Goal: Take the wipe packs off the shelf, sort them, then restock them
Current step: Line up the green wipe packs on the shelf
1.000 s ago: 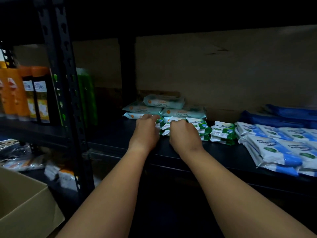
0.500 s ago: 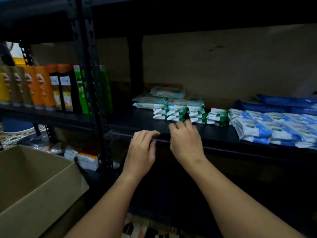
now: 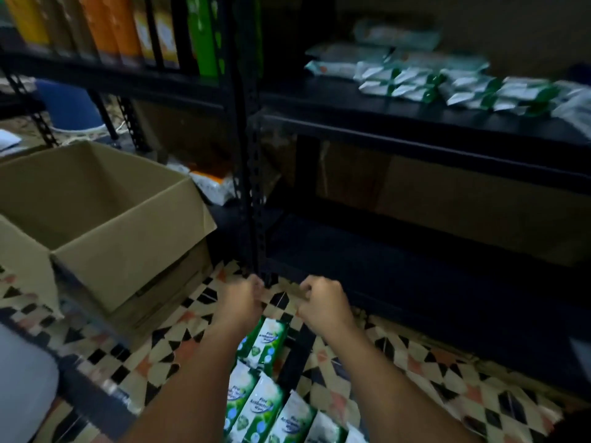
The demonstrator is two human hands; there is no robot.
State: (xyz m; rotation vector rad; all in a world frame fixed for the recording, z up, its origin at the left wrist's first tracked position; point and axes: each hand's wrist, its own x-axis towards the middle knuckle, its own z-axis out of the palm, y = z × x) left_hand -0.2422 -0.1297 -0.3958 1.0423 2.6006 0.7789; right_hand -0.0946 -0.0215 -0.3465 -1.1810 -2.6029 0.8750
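Wipe packs [image 3: 262, 398] lie on the floor at 6 o'clock of both hands, long axes toward 1 o'clock. Left hand [image 3: 238, 303] nearer; right hand [image 3: 323, 303] beside. Fingers curled, holding nothing.

Green-white wipe packs [image 3: 265, 404]; black shelf [image 3: 415, 123]; brown box [image 3: 96, 212].
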